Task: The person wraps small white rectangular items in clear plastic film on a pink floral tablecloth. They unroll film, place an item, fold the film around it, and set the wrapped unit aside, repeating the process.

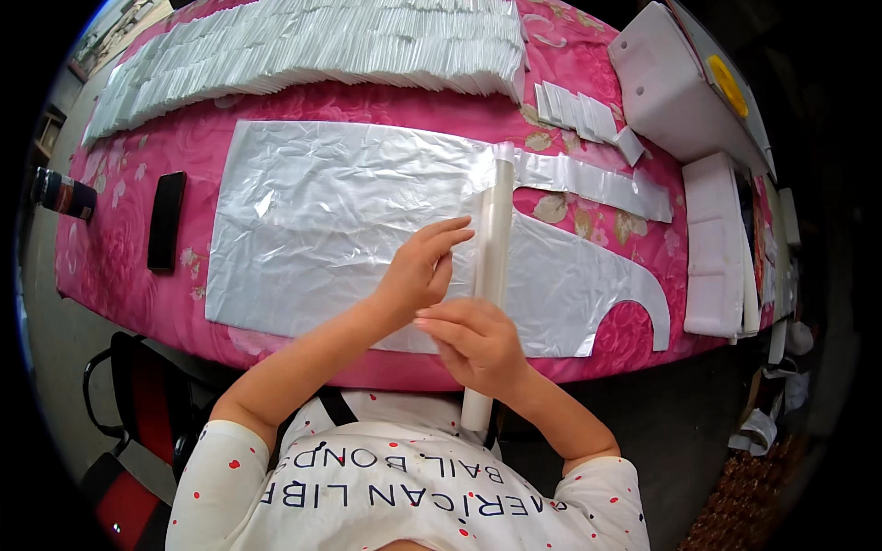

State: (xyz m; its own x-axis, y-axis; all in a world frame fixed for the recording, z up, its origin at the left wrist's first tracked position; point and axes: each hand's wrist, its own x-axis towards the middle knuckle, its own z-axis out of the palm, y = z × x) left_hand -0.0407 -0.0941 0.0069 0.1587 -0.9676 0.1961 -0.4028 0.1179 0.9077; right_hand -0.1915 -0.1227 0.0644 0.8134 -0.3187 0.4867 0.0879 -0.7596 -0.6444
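Note:
A thin, shiny white plastic sheet lies spread over the table, with curved cut-outs and strap-like ends on its right side. Across it rests a long pale tube, whose near end sticks out past the table edge. My left hand is just left of the tube above the sheet, fingers stretched out and nothing seen in them. Closer to me, my right hand covers part of the tube. Its fingertips are pinched together toward the left; whatever may be between them is too small to make out.
Folded white plastic packets stand in long rows at the back, with a smaller row to their right. A dark phone and a dark bottle are on the left. White foam boxes border the right side of the pink floral tablecloth.

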